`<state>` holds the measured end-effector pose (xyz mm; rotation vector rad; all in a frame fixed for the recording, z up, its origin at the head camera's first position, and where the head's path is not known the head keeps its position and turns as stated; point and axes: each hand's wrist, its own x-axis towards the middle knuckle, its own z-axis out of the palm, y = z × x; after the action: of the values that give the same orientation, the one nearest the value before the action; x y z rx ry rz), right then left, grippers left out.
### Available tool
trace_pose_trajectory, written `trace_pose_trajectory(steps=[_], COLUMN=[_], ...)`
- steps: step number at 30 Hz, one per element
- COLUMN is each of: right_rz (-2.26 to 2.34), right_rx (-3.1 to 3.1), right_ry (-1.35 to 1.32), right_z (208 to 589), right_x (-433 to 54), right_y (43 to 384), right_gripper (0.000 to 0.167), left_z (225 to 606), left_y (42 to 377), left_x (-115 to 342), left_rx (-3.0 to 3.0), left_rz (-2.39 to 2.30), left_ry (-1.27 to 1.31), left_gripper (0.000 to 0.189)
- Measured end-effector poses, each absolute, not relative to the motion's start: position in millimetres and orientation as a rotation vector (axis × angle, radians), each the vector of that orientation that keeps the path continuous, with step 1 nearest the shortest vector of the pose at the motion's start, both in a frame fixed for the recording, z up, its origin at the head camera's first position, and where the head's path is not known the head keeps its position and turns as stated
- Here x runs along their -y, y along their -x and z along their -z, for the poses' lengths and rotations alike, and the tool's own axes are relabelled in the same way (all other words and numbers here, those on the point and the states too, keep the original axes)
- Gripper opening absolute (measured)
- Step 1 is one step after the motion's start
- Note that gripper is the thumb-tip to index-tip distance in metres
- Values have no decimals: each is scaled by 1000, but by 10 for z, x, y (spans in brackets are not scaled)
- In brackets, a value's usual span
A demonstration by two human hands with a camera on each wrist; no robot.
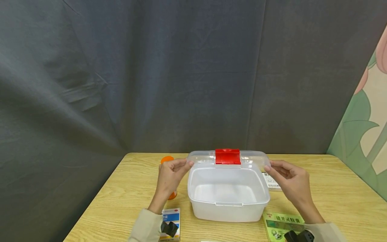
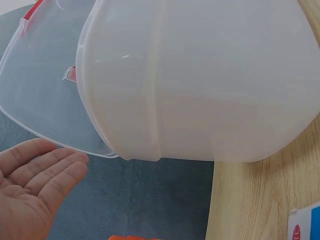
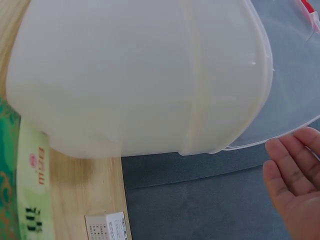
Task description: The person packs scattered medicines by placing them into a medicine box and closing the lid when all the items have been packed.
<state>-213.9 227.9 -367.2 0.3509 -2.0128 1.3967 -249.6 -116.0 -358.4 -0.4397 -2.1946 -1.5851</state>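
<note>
A translucent white plastic box (image 1: 228,211) stands on the table with its inside bare. Its clear lid (image 1: 202,158) is raised at the back and carries a red latch (image 1: 227,157). My left hand (image 1: 170,176) pinches the lid's left corner between thumb and fingers. At the opposite corner, my right hand (image 1: 292,181) pinches the lid the same way. In the left wrist view, the fingers (image 2: 50,172) lie against the lid's rim. The right wrist view shows the fingers (image 3: 292,162) at the rim too; the thumbs are out of sight in both wrist views.
An orange-capped bottle (image 1: 167,159) is partly hidden behind my left hand. A blue and white carton (image 1: 172,215) lies by the left wrist. A green medicine box (image 1: 278,222) is near the right wrist, and a white box (image 1: 273,183) lies behind the right hand. Dark curtain (image 1: 193,84) hangs behind the table.
</note>
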Motion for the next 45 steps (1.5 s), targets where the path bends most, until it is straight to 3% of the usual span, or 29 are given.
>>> trace_pose_trajectory(steps=[12, 20, 27, 45], right_rz=[-1336, -1303, -1269, -1327], right_rx=[2088, 2139, 2143, 2159], right_ry=[-283, -198, -145, -92], right_z=[3636, 3594, 3554, 3508], right_x=[-2316, -2313, -2284, -2247], right_y=[2182, 2184, 2198, 2239], right_gripper=[18, 22, 23, 23], left_z=[3332, 3225, 3507, 3421], left_y=[2349, 2266, 2568, 2634], left_x=[1065, 1028, 1096, 1097], left_rx=[2190, 2139, 2129, 2165], left_rz=[1605, 1595, 1558, 1504], left_ry=[378, 377, 359, 337], left_gripper=[19, 18, 30, 44])
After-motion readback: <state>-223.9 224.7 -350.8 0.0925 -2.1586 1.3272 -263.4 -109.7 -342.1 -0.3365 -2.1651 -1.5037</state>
